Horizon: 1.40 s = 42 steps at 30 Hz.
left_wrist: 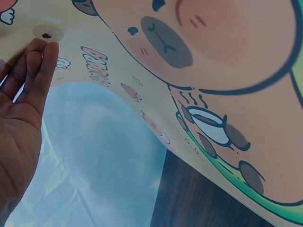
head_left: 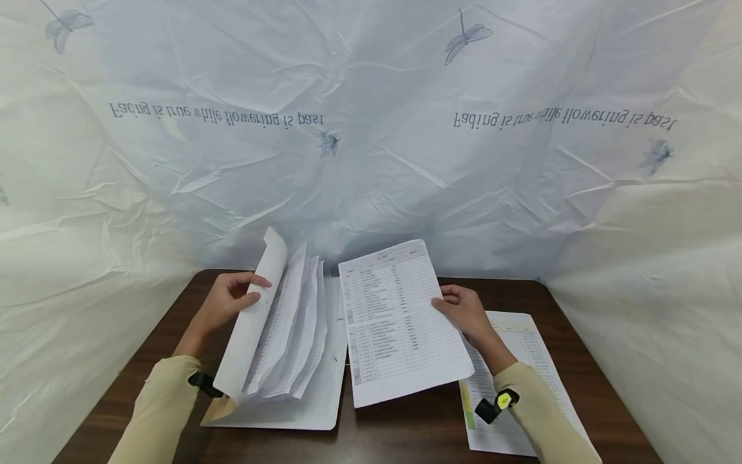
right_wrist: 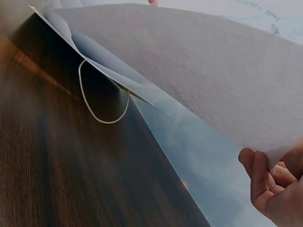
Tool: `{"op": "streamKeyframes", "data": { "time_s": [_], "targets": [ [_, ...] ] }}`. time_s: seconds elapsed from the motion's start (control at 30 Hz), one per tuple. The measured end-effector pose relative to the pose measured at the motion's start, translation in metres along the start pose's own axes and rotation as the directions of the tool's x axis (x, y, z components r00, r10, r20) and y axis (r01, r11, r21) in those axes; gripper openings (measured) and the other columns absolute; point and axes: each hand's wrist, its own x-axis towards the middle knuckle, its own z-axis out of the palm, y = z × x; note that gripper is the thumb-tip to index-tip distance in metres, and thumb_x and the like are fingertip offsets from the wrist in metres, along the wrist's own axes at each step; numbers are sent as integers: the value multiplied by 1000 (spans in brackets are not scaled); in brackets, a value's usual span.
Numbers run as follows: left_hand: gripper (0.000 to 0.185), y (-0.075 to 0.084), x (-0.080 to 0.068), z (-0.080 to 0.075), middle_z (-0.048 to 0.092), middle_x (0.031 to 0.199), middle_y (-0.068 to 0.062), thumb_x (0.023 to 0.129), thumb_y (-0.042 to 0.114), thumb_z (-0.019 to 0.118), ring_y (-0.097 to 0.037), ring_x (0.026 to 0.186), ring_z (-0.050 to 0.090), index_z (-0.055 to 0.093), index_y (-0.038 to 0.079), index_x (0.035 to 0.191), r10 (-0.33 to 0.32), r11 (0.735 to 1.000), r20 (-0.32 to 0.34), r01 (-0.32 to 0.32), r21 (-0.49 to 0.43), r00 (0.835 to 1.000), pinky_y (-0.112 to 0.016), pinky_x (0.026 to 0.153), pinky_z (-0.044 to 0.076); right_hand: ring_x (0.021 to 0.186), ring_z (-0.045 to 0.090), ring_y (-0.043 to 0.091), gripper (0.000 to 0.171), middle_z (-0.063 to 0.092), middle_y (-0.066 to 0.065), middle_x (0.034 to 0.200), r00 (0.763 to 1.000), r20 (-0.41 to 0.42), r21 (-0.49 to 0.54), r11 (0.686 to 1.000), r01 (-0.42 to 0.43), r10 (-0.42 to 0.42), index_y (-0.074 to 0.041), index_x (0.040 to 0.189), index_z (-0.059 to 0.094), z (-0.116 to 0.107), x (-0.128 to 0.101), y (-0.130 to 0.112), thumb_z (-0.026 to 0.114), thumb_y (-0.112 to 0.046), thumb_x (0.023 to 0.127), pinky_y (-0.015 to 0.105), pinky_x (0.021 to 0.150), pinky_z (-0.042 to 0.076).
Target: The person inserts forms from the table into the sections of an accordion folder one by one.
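Note:
On the left, my left hand (head_left: 228, 296) pinches the raised white cover of a document folder (head_left: 301, 412). The cover's outer face (left_wrist: 236, 61) carries a cartoon animal print, with a round button (left_wrist: 46, 35) by the fingertips in the left wrist view. Inside the folder stand several printed sheets (head_left: 290, 335), fanned and tilted. My right hand (head_left: 464, 312) pinches the right edge of a printed table sheet (head_left: 400, 322), held tilted beside the folder. Its plain back (right_wrist: 199, 71) faces the right wrist camera. A thin cord loop (right_wrist: 106, 122) hangs from the folder's edge.
Another printed sheet (head_left: 533, 348) lies on the dark wooden table (head_left: 406, 432) at the right, partly under my right forearm. Wrinkled pale sheeting (head_left: 371, 161) with lettering and dragonfly prints hangs behind and along both sides of the table.

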Motion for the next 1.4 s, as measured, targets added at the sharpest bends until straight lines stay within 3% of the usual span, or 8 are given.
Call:
{"op": "streamKeyframes", "data": {
  "time_s": [0.33,0.47,0.7,0.93,1.07,1.23,1.4],
  "targets": [
    [22,2,0,-1,40,58,-1,86,-12,66,-4,49,33,75,-4,105,-8,1000,-7,8,14,1000,-29,45,34,76,73,23,33,74,21,106,1000,12,-1,1000,2,-2,4,126,65,15,5,-3,69,-10,96,36,64,58],
    [18,20,1,1,39,58,-6,86,-14,64,-5,49,33,72,-10,101,5,1000,-12,-5,13,1000,-29,45,33,76,73,23,33,74,21,106,1000,26,-5,1000,8,-7,4,125,65,19,8,-7,69,-10,96,36,64,58],
    [21,4,-1,1,40,60,-2,86,-13,65,-5,50,34,74,-4,102,-6,1000,-32,7,29,999,-29,46,34,75,73,24,35,75,20,106,998,58,-3,1000,-1,1,3,128,65,21,13,-12,68,-12,97,38,64,58],
    [17,33,2,2,42,60,-2,85,-15,64,-4,50,35,73,-9,99,12,1000,-26,-12,1,1000,-30,46,35,75,74,25,35,74,20,106,997,73,23,1000,-11,9,5,127,64,28,17,-13,68,-12,97,38,63,58],
    [17,41,3,3,42,60,-2,86,-15,63,-6,50,36,72,-10,99,11,1000,-9,-11,6,1000,-29,46,36,75,74,25,34,75,20,106,997,73,33,999,-20,17,4,127,65,32,19,-14,69,-12,96,39,63,59],
    [16,36,3,3,42,59,0,86,-15,63,-6,50,37,72,-9,99,9,1000,-13,-9,-5,1000,-30,46,36,75,74,25,34,74,20,105,997,70,62,998,-23,19,5,126,65,36,20,-15,69,-11,96,39,62,59],
    [18,13,1,2,42,59,0,86,-15,64,-6,49,35,73,-7,100,10,1000,-21,-10,7,1000,-29,46,35,75,73,24,34,73,20,104,997,71,99,994,-49,42,5,126,64,42,17,-15,68,-10,96,37,62,58]
  ]
}}
